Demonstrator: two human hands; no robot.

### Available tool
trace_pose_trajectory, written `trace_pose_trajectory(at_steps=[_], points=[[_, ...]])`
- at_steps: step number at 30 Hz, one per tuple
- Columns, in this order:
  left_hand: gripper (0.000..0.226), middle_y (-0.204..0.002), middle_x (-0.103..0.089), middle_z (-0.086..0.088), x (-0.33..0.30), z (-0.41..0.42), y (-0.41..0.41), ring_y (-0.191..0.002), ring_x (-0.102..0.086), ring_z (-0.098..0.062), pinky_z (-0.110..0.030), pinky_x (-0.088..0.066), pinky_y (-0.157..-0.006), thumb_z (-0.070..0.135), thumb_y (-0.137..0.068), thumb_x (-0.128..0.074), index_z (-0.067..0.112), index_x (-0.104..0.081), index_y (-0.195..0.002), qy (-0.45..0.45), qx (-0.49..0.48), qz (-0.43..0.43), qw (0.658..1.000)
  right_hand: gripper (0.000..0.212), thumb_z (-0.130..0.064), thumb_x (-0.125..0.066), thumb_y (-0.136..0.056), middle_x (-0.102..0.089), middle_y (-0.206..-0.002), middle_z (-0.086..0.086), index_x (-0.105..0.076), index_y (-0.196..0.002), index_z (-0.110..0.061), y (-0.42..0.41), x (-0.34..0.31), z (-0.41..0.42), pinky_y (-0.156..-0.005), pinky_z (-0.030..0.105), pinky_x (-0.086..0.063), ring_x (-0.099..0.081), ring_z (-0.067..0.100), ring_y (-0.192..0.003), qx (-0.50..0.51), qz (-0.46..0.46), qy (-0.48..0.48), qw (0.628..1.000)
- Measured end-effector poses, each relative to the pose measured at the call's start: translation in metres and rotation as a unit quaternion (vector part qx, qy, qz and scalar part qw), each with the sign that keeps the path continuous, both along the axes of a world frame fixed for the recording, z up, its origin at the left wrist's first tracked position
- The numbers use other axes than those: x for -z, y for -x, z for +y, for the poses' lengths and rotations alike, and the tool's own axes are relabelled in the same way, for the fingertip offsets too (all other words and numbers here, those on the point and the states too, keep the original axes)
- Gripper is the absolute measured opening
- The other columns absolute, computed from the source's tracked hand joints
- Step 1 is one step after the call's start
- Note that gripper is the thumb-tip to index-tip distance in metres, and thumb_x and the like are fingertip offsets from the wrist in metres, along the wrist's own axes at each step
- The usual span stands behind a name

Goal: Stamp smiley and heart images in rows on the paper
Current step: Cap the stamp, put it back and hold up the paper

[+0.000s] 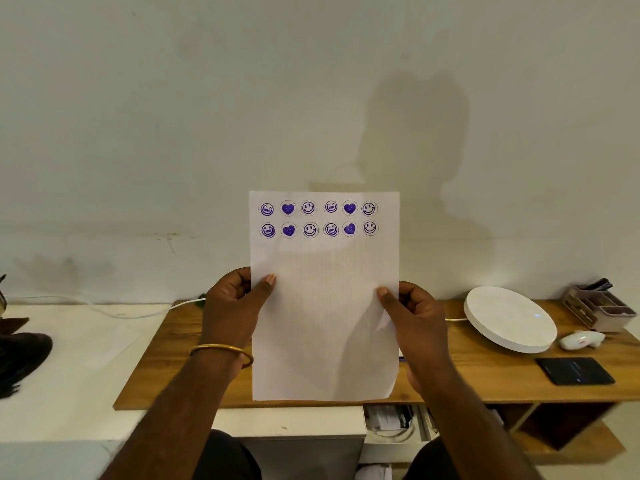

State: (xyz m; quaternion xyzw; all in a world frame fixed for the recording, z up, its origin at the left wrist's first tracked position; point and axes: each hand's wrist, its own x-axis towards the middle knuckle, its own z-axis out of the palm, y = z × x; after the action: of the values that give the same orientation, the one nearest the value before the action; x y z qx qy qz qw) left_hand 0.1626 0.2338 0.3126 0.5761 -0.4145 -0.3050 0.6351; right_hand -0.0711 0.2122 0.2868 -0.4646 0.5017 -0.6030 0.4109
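1. The paper point(325, 306) is a thin white sheet, faintly see-through, held upright above the wooden desk point(166, 368); two rows of six round purple stamps point(318, 219), smileys and solid hearts, run across its top.
2. On the desk to the right lie a round white disc point(509, 318), a dark phone point(575, 370), a small white device point(580, 340) and a compartmented organiser point(597, 311). The sheet hides the desk's middle.
3. The left hand point(235, 306), with a gold bangle point(221, 351) on its wrist, pinches the sheet's left edge, thumb in front; the right hand point(412, 317) pinches the right edge likewise.
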Motion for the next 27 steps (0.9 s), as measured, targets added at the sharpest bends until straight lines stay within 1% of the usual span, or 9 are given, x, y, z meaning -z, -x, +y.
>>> trace_pose_trajectory(at_steps=[3,5,9,15,18,20,22,25,27], points=[[0.028,-0.098,-0.071,-0.004,0.0,-0.001,0.0,-0.089,-0.066,-0.018,-0.026,-0.053,-0.075,0.024,-0.085,-0.07,0.01,-0.068,-0.108,-0.001,0.001,0.003,1.0,0.008,-0.028,-0.068,-0.088,-0.074,-0.087,-0.009,-0.07,-0.096,-0.027,-0.001,0.0,-0.001,-0.068,0.029,-0.059,-0.069,0.015,-0.081,-0.001,-0.005,-0.007,1.0],[0.02,-0.095,-0.072,0.0,0.001,-0.002,-0.001,-0.086,-0.067,-0.015,-0.026,-0.055,-0.073,0.023,-0.084,-0.071,0.015,-0.069,-0.102,-0.001,0.002,0.022,1.0,0.009,-0.028,-0.068,-0.088,-0.074,-0.086,-0.008,-0.071,-0.097,-0.026,0.0,0.001,-0.002,-0.066,0.028,-0.058,-0.069,0.014,-0.08,-0.005,-0.017,-0.016,1.0],[0.012,-0.092,-0.074,0.001,0.011,-0.005,-0.007,-0.086,-0.069,-0.019,-0.036,-0.057,-0.076,0.017,-0.084,-0.071,0.021,-0.069,-0.095,-0.023,0.003,0.059,0.998,0.01,-0.029,-0.069,-0.088,-0.074,-0.085,-0.006,-0.072,-0.095,-0.023,0.002,0.005,-0.008,-0.064,0.029,-0.057,-0.068,0.015,-0.078,-0.002,-0.043,-0.041,0.998],[0.015,-0.085,-0.074,0.002,0.038,-0.021,-0.018,-0.081,-0.069,-0.02,-0.029,-0.055,-0.063,0.012,-0.083,-0.072,0.025,-0.07,-0.089,-0.06,-0.005,0.054,0.997,0.014,-0.02,-0.061,-0.094,-0.075,-0.095,0.0,-0.074,-0.095,-0.022,0.0,0.022,-0.032,-0.082,0.043,-0.056,-0.066,0.023,-0.088,0.001,-0.059,-0.104,0.993],[0.013,-0.09,-0.073,-0.005,0.058,-0.035,-0.026,-0.084,-0.068,-0.024,-0.031,-0.055,-0.067,0.013,-0.082,-0.074,0.022,-0.07,-0.09,-0.103,-0.003,0.05,0.993,0.019,-0.014,-0.057,-0.093,-0.074,-0.1,0.003,-0.074,-0.098,-0.021,-0.004,0.04,-0.049,-0.089,0.051,-0.055,-0.067,0.032,-0.097,-0.021,-0.03,-0.142,0.989],[0.013,-0.092,-0.073,-0.006,0.076,-0.045,-0.033,-0.086,-0.068,-0.027,-0.035,-0.057,-0.072,0.013,-0.082,-0.074,0.019,-0.07,-0.092,-0.138,0.007,0.052,0.989,0.015,-0.016,-0.06,-0.091,-0.074,-0.095,0.002,-0.074,-0.093,-0.023,-0.005,0.057,-0.06,-0.083,0.051,-0.058,-0.067,0.032,-0.094,-0.02,0.008,-0.16,0.987],[0.015,-0.093,-0.072,-0.007,0.098,-0.055,-0.04,-0.087,-0.068,-0.029,-0.039,-0.058,-0.076,0.015,-0.082,-0.074,0.016,-0.07,-0.096,-0.181,0.008,0.047,0.982,0.011,-0.019,-0.065,-0.089,-0.074,-0.094,0.001,-0.074,-0.093,-0.025,-0.005,0.078,-0.072,-0.074,0.044,-0.06,-0.068,0.029,-0.089,-0.013,0.048,-0.167,0.985],[0.016,-0.095,-0.073,-0.009,0.135,-0.069,-0.049,-0.088,-0.069,-0.031,-0.045,-0.058,-0.081,0.01,-0.082,-0.074,0.012,-0.071,-0.097,-0.244,0.016,0.058,0.968,0.024,-0.021,-0.074,-0.084,-0.073,-0.101,0.007,-0.071,-0.108,-0.017,-0.007,0.113,-0.091,-0.082,0.048,-0.059,-0.068,0.028,-0.091,-0.003,0.114,-0.189,0.975],[0.013,-0.093,-0.073,-0.011,0.16,-0.081,-0.053,-0.085,-0.07,-0.031,-0.042,-0.059,-0.075,0.006,-0.081,-0.073,0.01,-0.071,-0.094,-0.282,0.018,0.06,0.957,0.028,-0.021,-0.074,-0.085,-0.072,-0.105,0.007,-0.07,-0.111,-0.012,-0.009,0.138,-0.104,-0.087,0.048,-0.057,-0.068,0.027,-0.094,-0.013,0.153,-0.21,0.966]])
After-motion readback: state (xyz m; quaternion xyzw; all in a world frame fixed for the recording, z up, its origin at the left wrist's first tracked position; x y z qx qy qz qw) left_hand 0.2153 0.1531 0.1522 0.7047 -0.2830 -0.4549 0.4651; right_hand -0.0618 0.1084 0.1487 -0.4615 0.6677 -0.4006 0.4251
